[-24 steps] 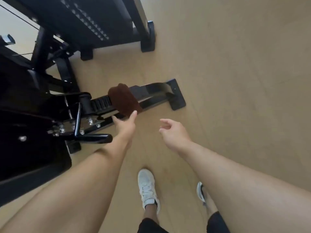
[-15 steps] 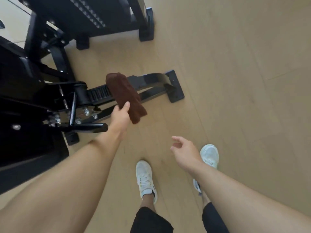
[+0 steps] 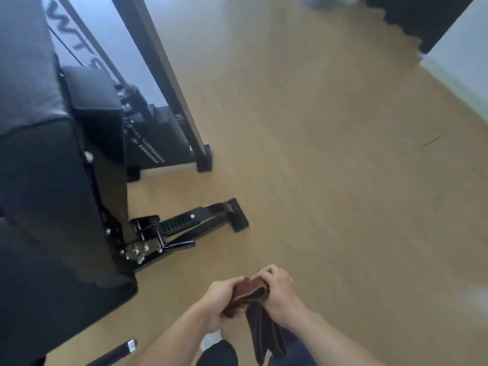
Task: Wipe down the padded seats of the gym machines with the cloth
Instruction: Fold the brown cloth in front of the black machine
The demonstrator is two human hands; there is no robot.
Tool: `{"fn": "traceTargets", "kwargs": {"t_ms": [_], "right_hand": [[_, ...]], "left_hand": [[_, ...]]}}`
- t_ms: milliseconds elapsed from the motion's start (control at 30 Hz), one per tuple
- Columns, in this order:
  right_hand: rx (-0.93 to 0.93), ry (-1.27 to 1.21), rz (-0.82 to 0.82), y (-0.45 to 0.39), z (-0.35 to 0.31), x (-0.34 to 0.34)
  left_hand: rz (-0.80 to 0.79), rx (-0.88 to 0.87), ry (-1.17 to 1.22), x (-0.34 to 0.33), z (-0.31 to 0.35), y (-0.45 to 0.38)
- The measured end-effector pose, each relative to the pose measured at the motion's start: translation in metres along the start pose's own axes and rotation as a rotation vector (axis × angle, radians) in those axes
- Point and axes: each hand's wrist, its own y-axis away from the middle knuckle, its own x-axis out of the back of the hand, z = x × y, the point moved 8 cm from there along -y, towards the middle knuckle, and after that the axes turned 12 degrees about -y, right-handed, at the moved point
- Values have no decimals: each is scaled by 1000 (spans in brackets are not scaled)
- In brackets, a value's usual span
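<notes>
Both hands hold a dark brown cloth [image 3: 260,323] low in the middle of the view, in front of my body. My left hand [image 3: 223,295] grips its bunched upper part from the left, and my right hand [image 3: 278,289] grips it from the right. The loose end of the cloth hangs down between my forearms. The black padded seat [image 3: 60,265] of a gym machine fills the left side, with its padded backrest [image 3: 23,64] above it. Both hands are to the right of the seat and apart from it.
The machine's black floor foot and adjustment lever [image 3: 190,225] stick out onto the wood floor [image 3: 343,167] just beyond my hands. A second black frame with a slanted post [image 3: 169,83] stands behind. A chrome-tipped bar [image 3: 124,348] lies at the lower left. A white wall [image 3: 464,62] is at the right.
My left hand pulled the cloth off the machine's foot bar and back toward my body. My right hand came in and took hold of it too. The view tilted up and the seat came into sight.
</notes>
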Motion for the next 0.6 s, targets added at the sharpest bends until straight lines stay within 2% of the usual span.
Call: {"fn": "traceTargets", "kwargs": {"t_ms": [133, 200, 367, 600], "right_hand": [[89, -178, 31, 45, -66, -3], [92, -331, -20, 66, -100, -15], [187, -500, -53, 99, -186, -47], [222, -476, -63, 128, -259, -87]], "left_hand": [[134, -218, 106, 45, 2, 73], [146, -323, 106, 66, -1, 108], [188, -553, 63, 117, -12, 167], [383, -762, 168, 184, -33, 229]]}}
